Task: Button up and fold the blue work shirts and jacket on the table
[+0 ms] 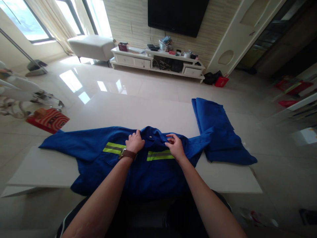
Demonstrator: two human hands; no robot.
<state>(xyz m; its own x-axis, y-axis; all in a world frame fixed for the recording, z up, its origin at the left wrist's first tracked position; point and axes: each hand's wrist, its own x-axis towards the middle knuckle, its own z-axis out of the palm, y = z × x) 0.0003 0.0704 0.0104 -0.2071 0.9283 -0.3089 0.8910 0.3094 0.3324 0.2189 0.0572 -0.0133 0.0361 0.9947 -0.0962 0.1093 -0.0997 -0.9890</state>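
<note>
A blue work jacket (99,168) with yellow-green and grey reflective strips lies spread over the white table (158,109), its collar at the far side and its lower part at the near edge. Beside the collar, my left hand (135,142) has its fingers curled on the fabric; its fingertips are partly hidden. My right hand (175,147) pinches the other side of the collar between thumb and fingers. Folded blue cloth (213,119) lies on the right of the table, and one jacket sleeve reaches over to it. The other sleeve stretches out left.
A red patterned paper bag (48,119) stands at the table's left, near white metal-framed equipment (19,87). Across the tiled floor are a white TV cabinet (128,61) with clutter and a white bench (91,46). A red bag (221,81) sits right of the cabinet.
</note>
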